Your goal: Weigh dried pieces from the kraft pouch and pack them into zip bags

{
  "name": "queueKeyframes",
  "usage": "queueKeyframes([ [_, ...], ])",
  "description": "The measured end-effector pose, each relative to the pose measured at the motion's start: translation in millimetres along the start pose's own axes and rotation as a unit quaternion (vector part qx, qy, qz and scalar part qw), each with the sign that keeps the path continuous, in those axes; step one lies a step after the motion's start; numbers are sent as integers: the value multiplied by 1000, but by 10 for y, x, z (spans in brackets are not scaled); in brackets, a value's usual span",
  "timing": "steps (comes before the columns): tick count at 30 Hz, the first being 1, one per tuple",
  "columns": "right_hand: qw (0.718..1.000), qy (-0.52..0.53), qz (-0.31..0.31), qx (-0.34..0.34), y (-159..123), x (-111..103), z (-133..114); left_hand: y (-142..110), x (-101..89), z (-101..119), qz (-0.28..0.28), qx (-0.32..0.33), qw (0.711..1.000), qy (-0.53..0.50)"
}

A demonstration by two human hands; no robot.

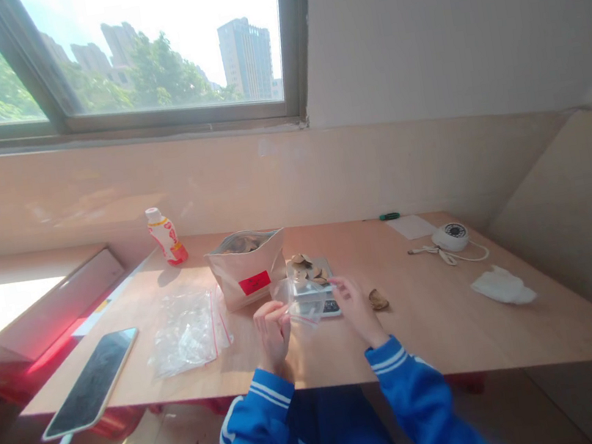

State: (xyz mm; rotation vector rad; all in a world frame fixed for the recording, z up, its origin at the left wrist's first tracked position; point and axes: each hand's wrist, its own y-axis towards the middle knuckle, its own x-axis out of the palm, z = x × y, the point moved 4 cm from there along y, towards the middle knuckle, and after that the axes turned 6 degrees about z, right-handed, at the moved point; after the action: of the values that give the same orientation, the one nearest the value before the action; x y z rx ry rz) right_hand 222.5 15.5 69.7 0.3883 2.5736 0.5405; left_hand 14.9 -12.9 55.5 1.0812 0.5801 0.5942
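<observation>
A clear zip bag [309, 307] is stretched between my two hands, in front of a small digital scale [331, 306]. My left hand [273, 329] pinches the bag's left side, and my right hand [354, 306] grips its right edge. On the scale's plate rest several dried brown slices [306, 271]. Just behind my left hand stands an open kraft pouch [230, 280] with a red label and more slices inside. One loose slice [378, 299] lies on the table to the right of my right hand. The clear bag partly covers the scale's front.
More clear zip bags [187, 334] lie on the left, near a phone [94, 382] with a cable at the table's edge. A drink bottle [167, 237] stands at the back. To the right are a white camera [449, 237], a crumpled tissue [503, 286] and a green-handled tool [389, 216].
</observation>
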Motion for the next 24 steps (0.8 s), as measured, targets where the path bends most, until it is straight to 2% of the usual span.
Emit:
queueKeyframes([
  [3, 990, -90, -50, -94, 274, 159, 128, -63, 24, -67, 5, -32, 999, -6],
  [6, 976, -148, -98, -129, 395, 344, 243, -76, 15, -91, -6, -84, 996, -13],
  [9, 970, -189, -85, -127, 410, 397, 263, -76, 8, -127, -12, -157, 987, -19],
  [12, 971, -210, -52, -107, 399, 332, 207, -85, 12, -156, -10, -194, 981, -16],
  [15, 987, -151, -12, -62, 414, 202, 87, -91, 28, -167, -20, -201, 979, -23],
  [17, 998, -56, 35, -4, 436, 97, -36, -88, 35, -166, -26, -202, 979, -27],
  [20, 993, 85, 74, 45, 440, 3, -337, -81, 37, -163, -28, -204, 978, -26],
  [22, 992, 121, 35, 32, 419, 16, -586, -82, 39, -162, -27, -201, 979, -27],
  [24, 993, 115, -36, 9, 381, 73, -776, -89, 38, -164, -19, -194, 980, -35],
])
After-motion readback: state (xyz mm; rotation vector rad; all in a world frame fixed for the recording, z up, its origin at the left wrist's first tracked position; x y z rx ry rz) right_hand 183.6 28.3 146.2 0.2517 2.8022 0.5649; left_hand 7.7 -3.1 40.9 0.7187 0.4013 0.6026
